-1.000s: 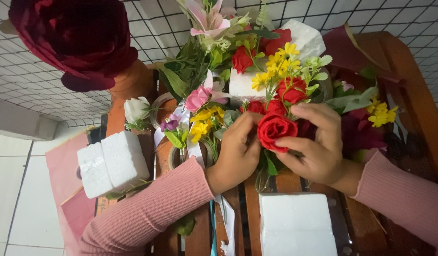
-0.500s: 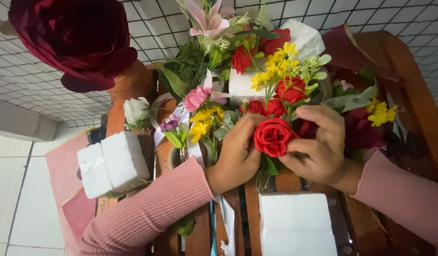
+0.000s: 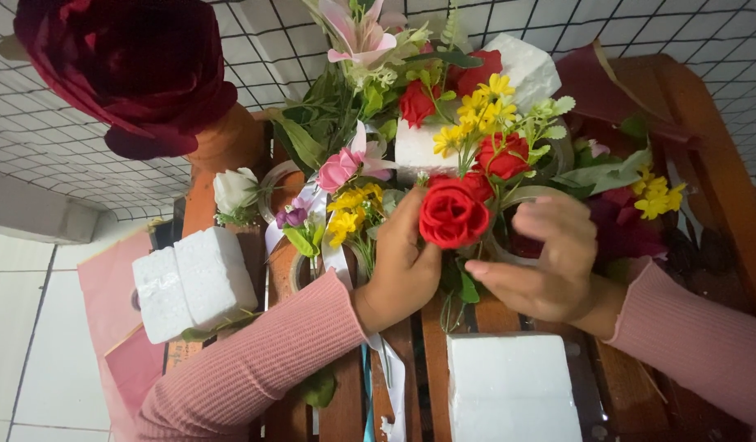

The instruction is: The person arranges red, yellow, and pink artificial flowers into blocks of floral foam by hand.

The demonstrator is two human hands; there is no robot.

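My left hand [image 3: 402,266] grips a red artificial rose [image 3: 453,214] just under its head, at the front of a mixed flower arrangement [image 3: 443,106] stuck in white foam [image 3: 415,147]. My right hand [image 3: 550,258] hovers right of the rose with its fingers curved and apart; the thumb points at the stem and nothing shows in the hand. Both arms wear pink ribbed sleeves. Yellow flowers [image 3: 352,214] and a pink bloom [image 3: 341,168] lie just left of my left hand.
A white foam block [image 3: 194,282] lies at the left and another [image 3: 509,393] at the bottom middle, on a slatted wooden table [image 3: 439,336]. A large dark red rose [image 3: 124,65] tops a terracotta vase [image 3: 226,146]. Behind them is a wire grid [image 3: 58,155].
The red rose has moved up and left with my left hand. My right hand has let go of it and drawn slightly right.
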